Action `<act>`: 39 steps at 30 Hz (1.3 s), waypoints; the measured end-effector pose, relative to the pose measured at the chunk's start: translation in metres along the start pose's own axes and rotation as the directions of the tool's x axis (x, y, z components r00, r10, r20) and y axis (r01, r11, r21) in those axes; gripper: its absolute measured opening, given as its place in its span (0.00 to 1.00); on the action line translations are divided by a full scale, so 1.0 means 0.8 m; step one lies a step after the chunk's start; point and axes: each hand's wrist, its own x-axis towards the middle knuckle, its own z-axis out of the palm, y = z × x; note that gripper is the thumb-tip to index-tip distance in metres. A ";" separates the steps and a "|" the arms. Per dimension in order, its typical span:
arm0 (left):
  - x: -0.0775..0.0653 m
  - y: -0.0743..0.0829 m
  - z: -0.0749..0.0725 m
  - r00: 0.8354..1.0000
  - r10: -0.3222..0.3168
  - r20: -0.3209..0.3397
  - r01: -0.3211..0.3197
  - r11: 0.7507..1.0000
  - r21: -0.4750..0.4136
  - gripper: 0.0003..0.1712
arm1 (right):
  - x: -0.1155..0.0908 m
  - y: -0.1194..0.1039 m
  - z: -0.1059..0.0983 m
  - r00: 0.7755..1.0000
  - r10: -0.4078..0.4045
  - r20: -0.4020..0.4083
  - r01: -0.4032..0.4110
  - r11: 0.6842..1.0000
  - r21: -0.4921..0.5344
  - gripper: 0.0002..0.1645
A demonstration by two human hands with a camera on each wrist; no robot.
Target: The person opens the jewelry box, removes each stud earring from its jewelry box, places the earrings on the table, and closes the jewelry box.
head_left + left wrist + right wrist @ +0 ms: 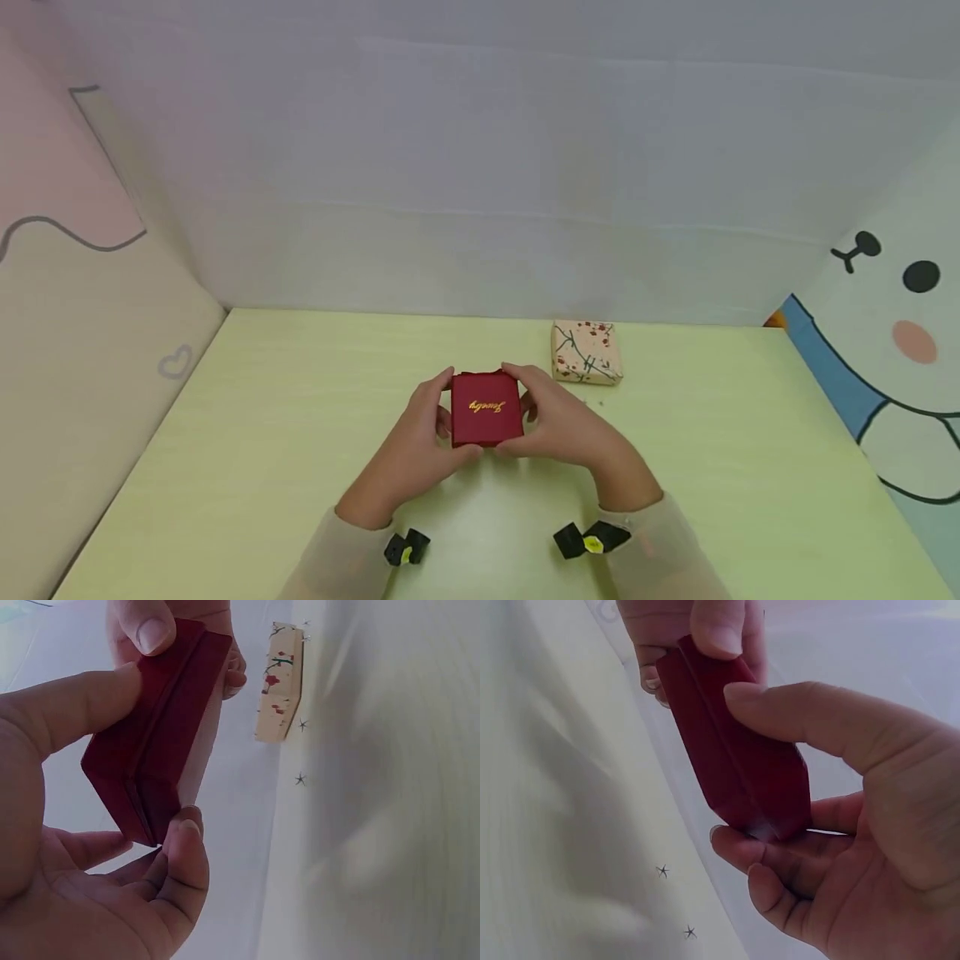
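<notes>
A dark red jewelry box [486,421] with gold "Jewelry" lettering, upside down in the head view, is held above the table between both hands. My left hand [420,437] grips its left side, thumb on the near edge and fingers around the far side and underneath. On the opposite side my right hand [562,427] grips it likewise. A seam between lid and base runs around the box [161,727] in the left wrist view, and the lid sits on. What is inside is hidden.
A cream box with a floral branch pattern [587,354] lies on the table [300,433] behind my right hand. Two tiny dark star-shaped pieces [663,871] rest on the tabletop near it. A pale wall [480,167] rises along the back, with printed side panels [900,333].
</notes>
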 end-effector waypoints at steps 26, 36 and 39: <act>0.085 0.016 -0.015 0.996 -0.052 0.073 0.045 0.995 0.092 0.56 | 0.057 -0.019 -0.042 1.000 0.017 -0.023 -0.024 0.947 -0.319 0.59; 0.124 0.011 -0.022 0.992 -0.007 0.124 -0.018 0.980 0.198 0.58 | 0.084 -0.008 -0.061 0.999 0.049 0.004 -0.044 0.926 -0.376 0.56; 0.137 0.010 -0.023 0.990 -0.020 0.141 -0.014 0.972 0.235 0.55 | 0.092 -0.006 -0.066 0.997 0.074 0.006 -0.065 0.915 -0.397 0.55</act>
